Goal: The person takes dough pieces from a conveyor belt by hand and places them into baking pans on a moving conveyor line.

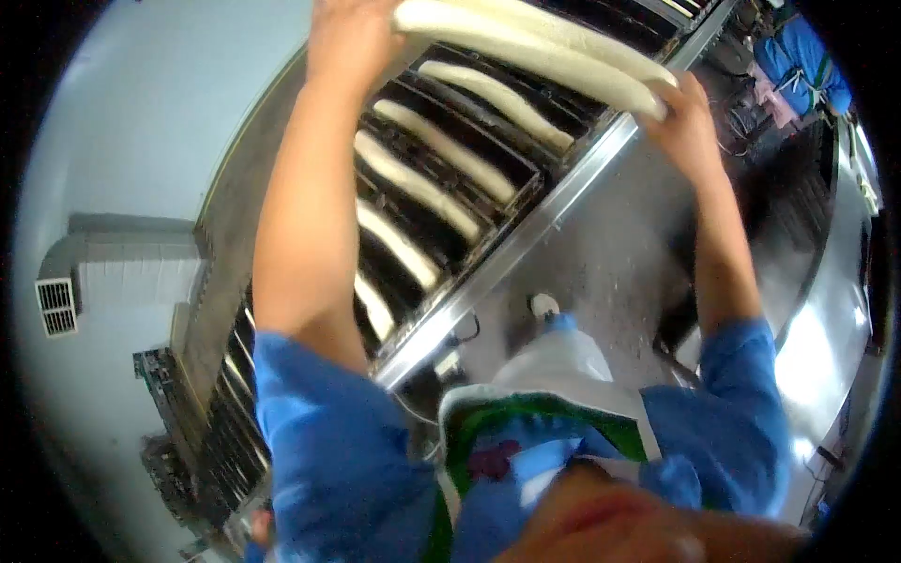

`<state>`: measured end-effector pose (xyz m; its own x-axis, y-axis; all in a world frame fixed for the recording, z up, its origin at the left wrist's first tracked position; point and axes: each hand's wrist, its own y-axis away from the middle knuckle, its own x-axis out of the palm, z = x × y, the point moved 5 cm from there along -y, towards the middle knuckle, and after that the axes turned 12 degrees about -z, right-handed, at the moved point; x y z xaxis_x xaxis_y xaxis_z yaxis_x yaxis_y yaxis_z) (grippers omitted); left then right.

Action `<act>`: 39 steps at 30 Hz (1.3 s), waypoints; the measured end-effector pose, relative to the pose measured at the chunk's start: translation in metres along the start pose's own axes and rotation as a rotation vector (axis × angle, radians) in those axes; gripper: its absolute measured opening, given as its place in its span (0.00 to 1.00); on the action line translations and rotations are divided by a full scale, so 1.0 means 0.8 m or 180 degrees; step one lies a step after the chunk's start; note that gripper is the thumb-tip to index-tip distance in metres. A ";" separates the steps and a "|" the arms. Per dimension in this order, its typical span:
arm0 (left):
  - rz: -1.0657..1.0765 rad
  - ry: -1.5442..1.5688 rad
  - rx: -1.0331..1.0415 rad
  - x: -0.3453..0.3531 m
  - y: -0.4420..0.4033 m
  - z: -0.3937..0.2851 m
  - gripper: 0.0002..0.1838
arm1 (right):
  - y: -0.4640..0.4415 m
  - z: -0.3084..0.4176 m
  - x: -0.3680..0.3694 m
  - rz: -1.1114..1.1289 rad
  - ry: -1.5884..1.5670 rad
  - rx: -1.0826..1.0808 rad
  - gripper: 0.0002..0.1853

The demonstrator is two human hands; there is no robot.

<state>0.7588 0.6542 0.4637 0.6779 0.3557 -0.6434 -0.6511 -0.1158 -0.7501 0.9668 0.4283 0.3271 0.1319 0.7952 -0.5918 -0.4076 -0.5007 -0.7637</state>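
Observation:
Two long, pale dough ropes [554, 58] stretch side by side between my hands. My left hand [355, 42] is closed at their left ends, its fingers partly out of sight at the top edge. At the other ends, my right hand [683, 122] has its fingers wrapped round the dough. Beneath lie dark grooved trays [460, 111] with several more dough ropes [422, 183] resting in separate channels, roughly parallel to one another. The held ropes are above the trays, apart from those lying there.
A metal rail [526, 235] runs diagonally along the trays' near side. At right stands a shiny metal surface [826, 347]. A co-worker in blue [802, 66] is at the upper right; another person's hand [261, 527] shows at lower left. A pale wall [141, 141] rises at left.

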 end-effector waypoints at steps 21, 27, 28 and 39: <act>0.1760 -0.0932 -0.2944 -0.097 0.485 0.078 0.23 | -0.045 -0.228 0.305 0.1973 0.0973 0.0104 0.21; 0.1838 -0.1301 -0.3797 -0.212 0.566 0.033 0.23 | -0.062 -0.313 0.382 0.3377 0.0288 -0.0892 0.23; 0.1805 -0.1319 -0.3862 -0.233 0.592 0.021 0.23 | -0.078 -0.301 0.346 0.2985 -0.0329 0.1031 0.25; 0.1858 -0.2233 -0.5556 -0.346 0.760 -0.125 0.26 | -0.028 -0.317 0.375 0.1275 0.0062 0.0072 0.20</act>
<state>0.2098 0.3925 0.1704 0.0251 0.1336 -0.9907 0.5788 -0.8100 -0.0946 1.2443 0.5910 0.1012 -0.0245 0.5318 -0.8465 -0.4501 -0.7620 -0.4656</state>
